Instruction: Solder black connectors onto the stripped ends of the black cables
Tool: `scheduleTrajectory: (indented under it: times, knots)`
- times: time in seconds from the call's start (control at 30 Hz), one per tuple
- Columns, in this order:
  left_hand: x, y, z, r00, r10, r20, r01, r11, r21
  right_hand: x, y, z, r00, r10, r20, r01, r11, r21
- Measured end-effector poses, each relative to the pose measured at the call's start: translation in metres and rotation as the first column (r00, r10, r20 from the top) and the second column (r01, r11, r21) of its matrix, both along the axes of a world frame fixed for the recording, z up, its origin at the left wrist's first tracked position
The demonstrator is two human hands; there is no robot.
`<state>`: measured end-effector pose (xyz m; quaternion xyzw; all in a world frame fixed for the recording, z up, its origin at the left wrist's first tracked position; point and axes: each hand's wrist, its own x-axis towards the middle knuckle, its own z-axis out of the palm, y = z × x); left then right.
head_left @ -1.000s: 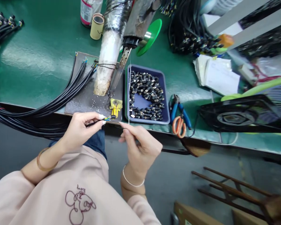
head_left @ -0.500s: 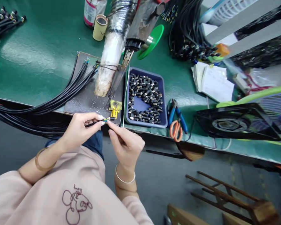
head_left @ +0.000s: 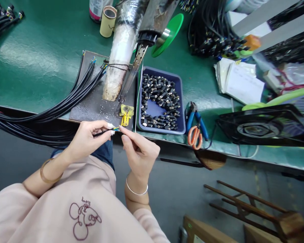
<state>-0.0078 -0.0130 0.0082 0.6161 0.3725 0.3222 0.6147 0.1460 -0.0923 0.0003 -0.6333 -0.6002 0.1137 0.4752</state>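
Pinching black cable [head_left: 98, 133], the left hand [head_left: 84, 139] presumably steadies its coloured wires [head_left: 116, 129]; whether the right hand [head_left: 141, 152] grips, I cannot tell.

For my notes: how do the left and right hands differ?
The left hand pinches a black cable; the right hand points an index finger at its wires. The left wears white fingertip covers; the right shows none. The left has a tan bangle, the right a silvery bangle.

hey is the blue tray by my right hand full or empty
Partly full: in the tray, black connectors surround a bare patch of floor.
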Motion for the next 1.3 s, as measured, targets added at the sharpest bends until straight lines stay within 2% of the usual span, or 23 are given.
scheduleTrajectory:
  times: [0.13,0.3,0.37,0.43,0.5,0.67,0.83,0.97,1.07,1.13,1.2,1.23,1.3]
  knots:
    - [-0.001,0.0,-0.002,1.0,-0.011,-0.008,0.011,1.0,0.014,0.002,0.001,0.002,0.999,0.017,-0.049,-0.018,1.0,-0.015]
    - [-0.002,-0.001,-0.003,0.993,-0.108,-0.038,0.111,0.988,0.105,0.006,0.002,0.007,0.987,0.144,-0.076,-0.152,0.983,-0.102]
    - [-0.002,0.0,-0.003,0.994,-0.106,-0.03,0.108,0.991,0.077,0.008,0.002,0.007,0.994,0.053,-0.093,-0.06,0.995,-0.074]
    - [-0.002,0.001,-0.002,0.995,-0.094,-0.017,0.095,0.995,0.023,0.011,0.001,0.006,0.985,-0.1,-0.137,0.099,0.995,-0.011]
    - [-0.002,0.002,0.001,0.995,-0.096,0.003,0.096,0.995,-0.025,0.013,0.002,0.005,0.977,-0.141,-0.16,0.139,0.99,-0.019]
    - [-0.005,0.003,0.002,0.993,-0.113,0.031,0.114,0.992,-0.053,0.012,0.006,0.007,0.987,0.036,-0.154,-0.061,0.985,-0.16]
    - [-0.007,0.0,0.002,0.992,-0.109,0.065,0.116,0.987,-0.109,0.016,0.009,0.014,0.977,0.182,-0.111,-0.195,0.973,-0.122]
    - [-0.008,-0.001,0.005,0.988,-0.136,0.068,0.145,0.979,-0.142,0.024,0.009,0.022,0.933,0.355,-0.05,-0.358,0.931,-0.074]
    - [-0.009,0.0,0.005,0.981,-0.18,0.075,0.191,0.967,-0.169,0.028,0.008,0.025,0.907,0.42,0.012,-0.417,0.903,-0.102]
    - [-0.008,0.002,0.005,0.978,-0.191,0.08,0.203,0.961,-0.187,0.029,0.007,0.024,0.929,0.366,0.061,-0.357,0.926,-0.12]
    - [-0.007,0.004,0.005,0.981,-0.179,0.078,0.192,0.96,-0.203,0.026,0.007,0.022,0.976,0.208,0.073,-0.204,0.978,-0.048]
    - [-0.006,0.006,0.006,0.983,-0.167,0.078,0.18,0.961,-0.21,0.024,0.007,0.021,0.993,0.111,0.032,-0.112,0.993,0.046]
    - [-0.005,0.01,0.006,0.985,-0.147,0.086,0.163,0.961,-0.225,0.02,0.008,0.02,0.989,-0.001,-0.147,0.041,0.963,0.265]
